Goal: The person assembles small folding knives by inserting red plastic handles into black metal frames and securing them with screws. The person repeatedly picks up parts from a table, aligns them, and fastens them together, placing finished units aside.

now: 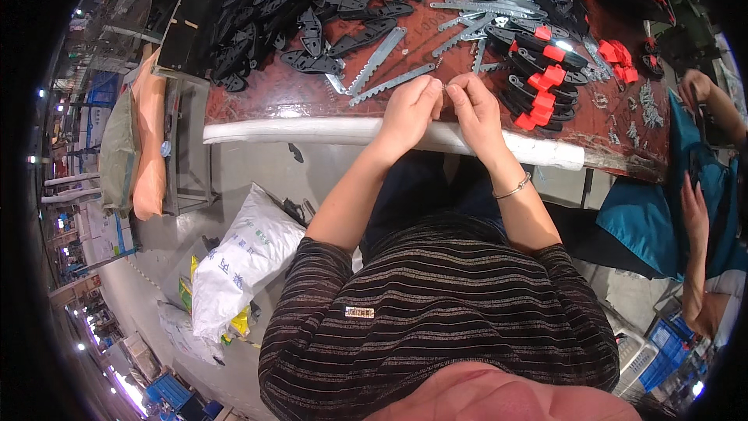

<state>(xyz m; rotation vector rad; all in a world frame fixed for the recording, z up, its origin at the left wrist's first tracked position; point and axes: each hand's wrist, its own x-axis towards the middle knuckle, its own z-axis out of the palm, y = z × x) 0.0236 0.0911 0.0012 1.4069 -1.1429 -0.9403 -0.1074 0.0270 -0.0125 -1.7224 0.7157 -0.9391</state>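
Observation:
My left hand [413,111] and my right hand [475,109] meet at the near edge of the red table [269,101], fingertips pinched close together. Something tiny may sit between them, too small to name. Just beyond my left hand lie toothed metal saw blades [379,60], flat on the tabletop. A heap of black plastic handle pieces [312,31] spreads over the far left. To the right of my right hand, black curved handles with red parts [543,87] are lined up in a stack.
A white padded tube [288,130] runs along the table's near edge. Small metal pieces [648,105] are scattered at the right, near loose red parts [618,58]. A white sack [245,261] rests on the floor at left. Another person's hand [693,206] is at far right.

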